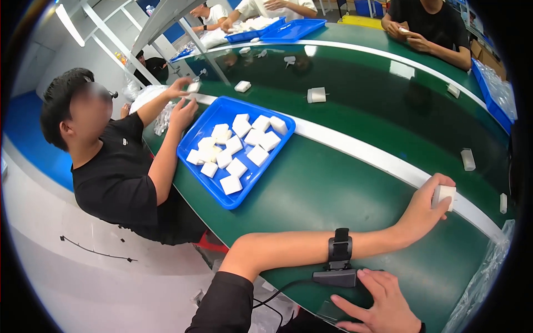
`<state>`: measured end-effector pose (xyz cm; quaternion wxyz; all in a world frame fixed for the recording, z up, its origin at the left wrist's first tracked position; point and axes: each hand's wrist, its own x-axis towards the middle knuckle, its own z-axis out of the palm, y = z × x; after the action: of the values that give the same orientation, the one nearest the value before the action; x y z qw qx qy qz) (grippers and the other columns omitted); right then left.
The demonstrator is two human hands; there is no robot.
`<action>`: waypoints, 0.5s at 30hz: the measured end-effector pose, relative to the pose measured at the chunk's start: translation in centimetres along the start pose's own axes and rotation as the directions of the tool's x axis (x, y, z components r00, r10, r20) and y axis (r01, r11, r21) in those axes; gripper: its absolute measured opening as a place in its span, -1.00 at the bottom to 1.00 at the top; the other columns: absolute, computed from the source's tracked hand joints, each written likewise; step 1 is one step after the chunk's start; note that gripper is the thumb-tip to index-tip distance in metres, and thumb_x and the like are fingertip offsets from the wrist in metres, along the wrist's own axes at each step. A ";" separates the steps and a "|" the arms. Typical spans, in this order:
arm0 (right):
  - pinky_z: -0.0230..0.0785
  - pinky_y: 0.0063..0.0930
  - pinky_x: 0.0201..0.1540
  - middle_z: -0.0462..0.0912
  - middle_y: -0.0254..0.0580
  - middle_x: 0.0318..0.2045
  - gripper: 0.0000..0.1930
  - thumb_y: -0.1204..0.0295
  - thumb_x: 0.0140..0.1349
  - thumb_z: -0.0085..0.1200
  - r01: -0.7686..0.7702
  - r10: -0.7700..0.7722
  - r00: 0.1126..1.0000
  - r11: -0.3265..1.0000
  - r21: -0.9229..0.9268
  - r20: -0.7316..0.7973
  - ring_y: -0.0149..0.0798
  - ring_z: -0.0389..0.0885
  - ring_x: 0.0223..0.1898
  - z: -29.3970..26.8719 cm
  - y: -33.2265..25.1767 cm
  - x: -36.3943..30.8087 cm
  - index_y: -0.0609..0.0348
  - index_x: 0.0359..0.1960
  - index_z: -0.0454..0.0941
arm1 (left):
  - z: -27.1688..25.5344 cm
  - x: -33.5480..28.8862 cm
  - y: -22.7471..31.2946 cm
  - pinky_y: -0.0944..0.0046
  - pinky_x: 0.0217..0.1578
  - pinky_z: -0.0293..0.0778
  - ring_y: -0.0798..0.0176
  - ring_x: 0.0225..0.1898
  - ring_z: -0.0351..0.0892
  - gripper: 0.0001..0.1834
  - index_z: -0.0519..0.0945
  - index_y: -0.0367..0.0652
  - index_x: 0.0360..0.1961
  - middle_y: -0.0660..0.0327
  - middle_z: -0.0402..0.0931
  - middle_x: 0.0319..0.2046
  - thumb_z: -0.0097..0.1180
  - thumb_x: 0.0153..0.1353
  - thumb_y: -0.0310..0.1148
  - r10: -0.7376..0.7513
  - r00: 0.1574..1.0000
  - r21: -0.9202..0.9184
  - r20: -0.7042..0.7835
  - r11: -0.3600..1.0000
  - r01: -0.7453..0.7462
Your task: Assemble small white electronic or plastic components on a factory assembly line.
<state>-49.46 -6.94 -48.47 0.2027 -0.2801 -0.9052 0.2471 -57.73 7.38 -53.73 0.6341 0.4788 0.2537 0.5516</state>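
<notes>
My left hand (pixel 425 213) reaches across to the right, its fingers closed around a small white boxy piece (pixel 446 195) over the white rail. Parts of that piece are hidden by the fingers. Lower down, my right hand (pixel 383 305) has its fingers spread and holds nothing I can see. One fingertip is close to the dark device (pixel 336 277) strapped under my left wrist. Beside the thumb, a clear thin piece (pixel 332 312) lies at the table edge. Further left, a blue tray (pixel 244 191) carries several white blocks (pixel 235 167).
A white rail (pixel 355 150) divides the green table (pixel 311 194) from a dark green belt surface with scattered white pieces (pixel 316 95). At left, a person (pixel 119 161) handles a white piece. Other people work across the far side. Clear plastic sheeting (pixel 483 277) hangs at right.
</notes>
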 end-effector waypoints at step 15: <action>0.36 -0.05 0.15 0.50 -0.07 0.01 -0.44 0.20 0.01 0.31 0.222 -0.218 0.975 0.964 -0.145 0.041 -0.06 0.48 0.02 2.3 0.9 0.1 0.26 0.03 0.57 | -1.4 0.2 1.4 0.30 -0.37 0.58 0.27 -0.34 0.65 -0.71 0.49 -0.28 -0.05 0.02 0.56 -0.18 0.12 0.19 -0.48 -0.043 0.998 0.119 -0.036 0.992 0.047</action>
<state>-50.27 -6.99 -50.78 0.1964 -0.1893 -0.9489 0.1586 -59.54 7.92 -53.06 0.6121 0.5010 0.3075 0.5289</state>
